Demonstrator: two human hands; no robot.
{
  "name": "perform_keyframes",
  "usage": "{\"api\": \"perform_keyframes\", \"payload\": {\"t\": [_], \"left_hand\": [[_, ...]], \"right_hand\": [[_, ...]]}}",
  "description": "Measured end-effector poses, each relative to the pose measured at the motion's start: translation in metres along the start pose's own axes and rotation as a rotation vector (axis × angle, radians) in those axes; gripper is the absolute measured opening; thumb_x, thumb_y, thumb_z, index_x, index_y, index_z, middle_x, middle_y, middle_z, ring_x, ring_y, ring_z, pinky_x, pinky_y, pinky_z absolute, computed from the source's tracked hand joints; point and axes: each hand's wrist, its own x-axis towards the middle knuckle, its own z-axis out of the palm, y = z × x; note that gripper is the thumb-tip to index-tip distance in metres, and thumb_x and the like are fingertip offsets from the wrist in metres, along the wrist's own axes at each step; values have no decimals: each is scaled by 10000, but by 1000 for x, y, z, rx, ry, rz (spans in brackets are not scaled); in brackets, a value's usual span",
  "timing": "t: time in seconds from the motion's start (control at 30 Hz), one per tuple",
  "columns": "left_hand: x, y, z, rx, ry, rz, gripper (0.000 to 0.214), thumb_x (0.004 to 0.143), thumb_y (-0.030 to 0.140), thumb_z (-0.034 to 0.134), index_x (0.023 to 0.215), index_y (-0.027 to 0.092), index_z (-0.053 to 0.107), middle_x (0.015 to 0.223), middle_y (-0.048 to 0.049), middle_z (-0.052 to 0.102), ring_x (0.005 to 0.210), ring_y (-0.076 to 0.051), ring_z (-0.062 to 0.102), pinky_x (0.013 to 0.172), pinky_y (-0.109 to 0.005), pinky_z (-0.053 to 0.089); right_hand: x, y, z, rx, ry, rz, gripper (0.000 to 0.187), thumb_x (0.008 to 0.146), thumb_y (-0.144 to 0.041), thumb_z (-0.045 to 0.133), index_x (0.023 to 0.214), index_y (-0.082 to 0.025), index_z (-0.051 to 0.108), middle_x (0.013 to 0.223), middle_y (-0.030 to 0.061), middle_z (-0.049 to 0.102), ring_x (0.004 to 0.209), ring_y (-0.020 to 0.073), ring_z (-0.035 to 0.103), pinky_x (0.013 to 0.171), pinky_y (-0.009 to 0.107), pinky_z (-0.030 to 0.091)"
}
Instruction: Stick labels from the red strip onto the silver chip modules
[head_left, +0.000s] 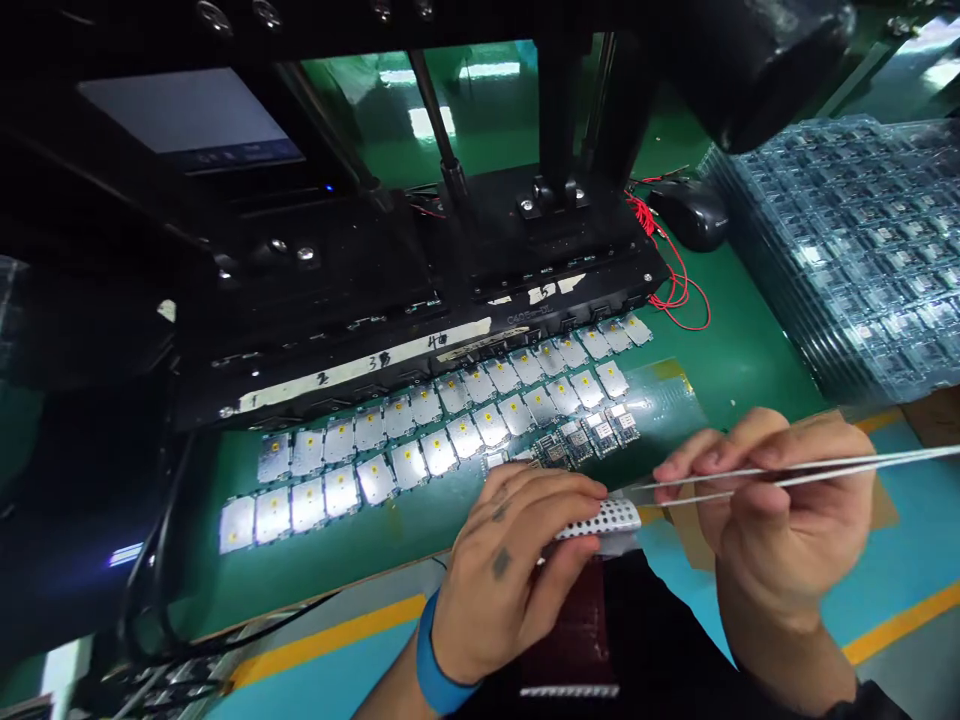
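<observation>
My left hand (517,560), wearing a blue wristband (439,660), is closed around a white sheet with rows of small dark dots (611,515); the sheet is bent over between thumb and fingers. To its right, my right hand (795,530) pinches a pair of thin, pale tweezers (825,467). Their two arms run leftward, with the tips close to the right end of the dotted sheet. I cannot tell whether the tips touch it. Just beyond my left fingers lie small circuit boards (600,430), some partly hidden by that hand.
Rows of metal-shielded boards with yellow dots (437,452) lie on the green mat (315,570). Behind them stands a black test fixture (360,270) with numbered tape. A black mouse (690,213), red wires (686,285) and stacked clear trays (847,240) are at the right.
</observation>
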Motion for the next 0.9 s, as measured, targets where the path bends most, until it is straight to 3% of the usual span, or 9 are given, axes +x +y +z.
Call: {"api": "perform_keyframes", "payload": {"t": [0.3, 0.9], "left_hand": [[-9, -5, -1, -155, 115, -76, 125, 1021, 198, 518, 1112, 204, 605, 919, -29, 738, 849, -136, 702, 761, -314, 592], [-11, -7, -1, -176, 135, -78, 160, 970, 125, 571, 1100, 206, 616, 920, -18, 735, 826, -132, 693, 734, -293, 592]], "right_hand": [[-10, 1, 13, 92, -76, -1, 120, 922, -230, 697, 1012, -245, 620, 813, -27, 615, 650, 134, 717, 574, 315, 663], [-13, -2, 18, 88, -90, -32, 172, 893, -141, 710, 1025, -231, 647, 824, -10, 644, 684, 147, 723, 596, 344, 689]]}}
